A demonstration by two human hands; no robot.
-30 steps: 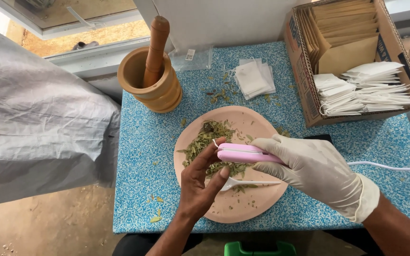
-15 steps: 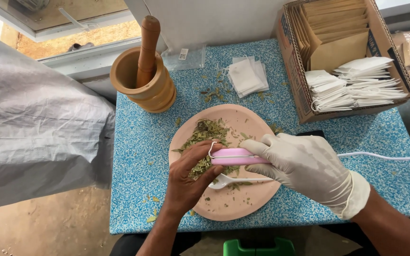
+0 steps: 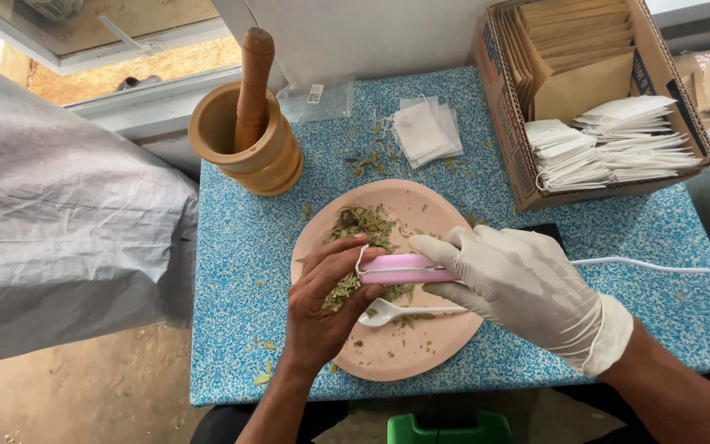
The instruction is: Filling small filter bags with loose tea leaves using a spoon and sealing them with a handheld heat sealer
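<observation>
My gloved right hand (image 3: pixel 519 284) grips a pink hand-held sealer (image 3: pixel 400 268), held level over a round pink plate (image 3: pixel 408 349). A white cord (image 3: pixel 651 265) trails from it to the right. My bare left hand (image 3: pixel 318 308) lies palm down over the plate, its fingers curled at the sealer's tip and touching the dried green leaves (image 3: pixel 363 222) heaped there. Whatever is between those fingers is hidden. A white plastic spoon (image 3: pixel 384 312) rests on the plate just below the sealer.
A wooden mortar (image 3: pixel 277 168) with a pestle (image 3: pixel 252 82) stands at the back left of the blue speckled table (image 3: pixel 240 263). Empty white filter bags (image 3: pixel 425 131) lie behind the plate. A cardboard box (image 3: pixel 503 123) at the back right holds white bags and brown envelopes. A grey sheet (image 3: pixel 59 214) hangs at the left.
My left hand has turned from palm up to palm down over the leaves, staying at the sealer's tip. The right hand and sealer have shifted slightly left.
</observation>
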